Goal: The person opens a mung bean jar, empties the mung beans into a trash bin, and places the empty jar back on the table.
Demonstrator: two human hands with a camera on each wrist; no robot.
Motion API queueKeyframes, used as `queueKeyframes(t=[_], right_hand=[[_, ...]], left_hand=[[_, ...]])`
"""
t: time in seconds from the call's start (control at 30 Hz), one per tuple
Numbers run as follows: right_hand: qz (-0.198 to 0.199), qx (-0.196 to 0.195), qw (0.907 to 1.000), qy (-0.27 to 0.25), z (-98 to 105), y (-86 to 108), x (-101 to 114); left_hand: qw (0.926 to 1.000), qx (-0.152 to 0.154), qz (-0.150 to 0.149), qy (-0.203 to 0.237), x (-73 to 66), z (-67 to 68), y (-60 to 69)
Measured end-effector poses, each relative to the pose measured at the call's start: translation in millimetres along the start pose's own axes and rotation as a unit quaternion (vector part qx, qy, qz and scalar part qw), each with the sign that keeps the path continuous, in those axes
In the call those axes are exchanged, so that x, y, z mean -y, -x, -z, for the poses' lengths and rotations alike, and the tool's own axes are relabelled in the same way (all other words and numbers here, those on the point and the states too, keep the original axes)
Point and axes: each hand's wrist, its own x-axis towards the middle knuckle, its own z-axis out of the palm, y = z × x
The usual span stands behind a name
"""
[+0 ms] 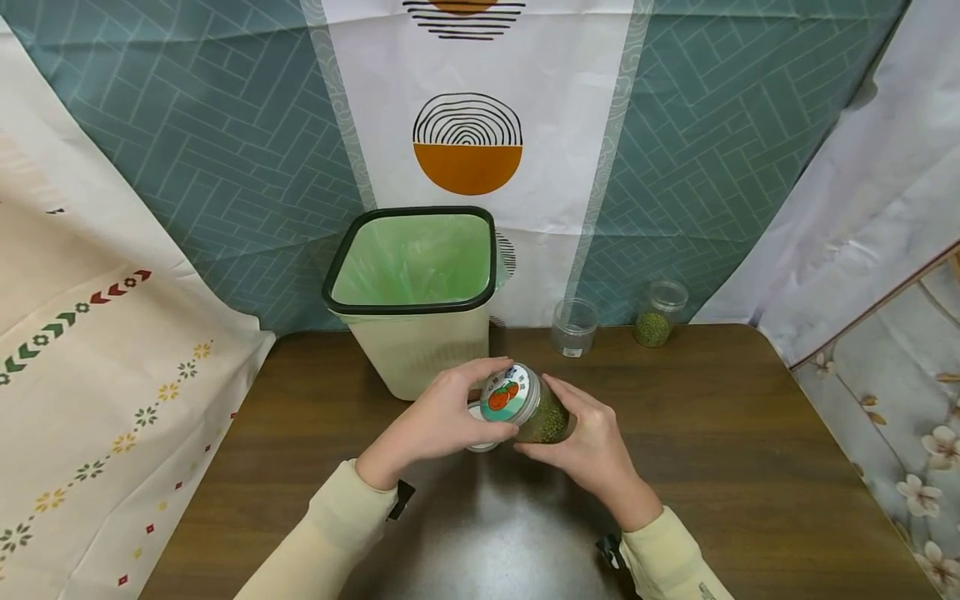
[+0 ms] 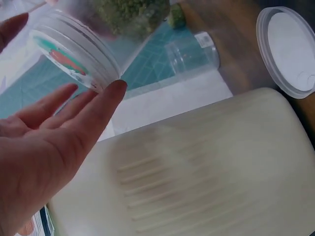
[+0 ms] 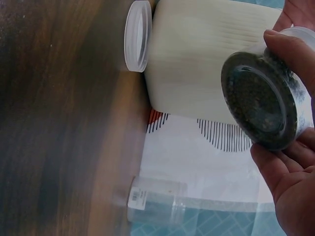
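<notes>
Between both hands, a see-through jar [image 1: 551,421] of small green beans is tilted above the table, its lid toward the left. My left hand [image 1: 453,412] holds the lid [image 1: 506,396], which carries a picture of red-orange fruit, by the rim between thumb and fingers. Around the jar's body curl the thumb and fingers of my right hand [image 1: 592,433]. In the right wrist view the jar's round base [image 3: 258,98] faces the camera, with beans showing through. Beneath the held jar, a loose white lid [image 2: 290,54] lies on the table, mostly hidden in the head view.
A cream bin [image 1: 420,354] with a black rim and green liner stands behind the hands. At the table's back edge are a see-through jar [image 1: 573,329] with a small label and another jar [image 1: 652,329] partly filled with green beans. Patterned cloth [image 1: 270,167] hangs behind.
</notes>
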Motion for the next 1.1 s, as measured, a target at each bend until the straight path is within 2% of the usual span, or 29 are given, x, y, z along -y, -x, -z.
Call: queueKeyframes(t=[0.07,0.2,0.27,0.37,0.47,0.57,0.73,0.87,1.1], right_hand=[[0.0,0.001,1.0,-0.001,-0.1,0.3,0.7],[0.001,0.003,1.0,0.003,-0.7,0.9,1.8],[0.001,0.004,1.0,0.005,-1.1,1.1,2.1],[0.002,0.004,1.0,0.005,-1.1,1.1,2.6],[0.003,0.003,1.0,0.003,-1.1,1.0,2.4],[0.005,0.002,1.0,0.004,-1.0,1.2,1.8],[0.012,0.001,0.9999,0.009,-1.3,2.6,0.0],[0.011,-0.002,0.9999,0.008,-0.8,2.4,-0.8],[0.008,-0.005,0.9999,0.012,0.4,1.5,-1.4]], left_hand=[[0.9999,-0.004,0.016,0.006,0.0,-1.3,-0.6],[0.9976,-0.035,0.059,0.004,1.3,-5.1,-1.6],[0.9962,-0.05,0.071,-0.006,1.4,-5.8,-1.3],[0.9965,-0.048,0.069,-0.005,1.0,-4.6,0.2],[0.9981,-0.024,0.054,0.018,0.4,-2.2,1.5],[0.9979,-0.005,0.052,0.038,-0.3,-1.1,1.7],[0.997,-0.028,0.072,0.013,-0.7,-5.4,0.1],[0.9962,-0.043,0.076,-0.007,-0.9,-8.2,-0.5],[0.9968,-0.004,0.075,0.027,-2.2,-5.7,-1.3]])
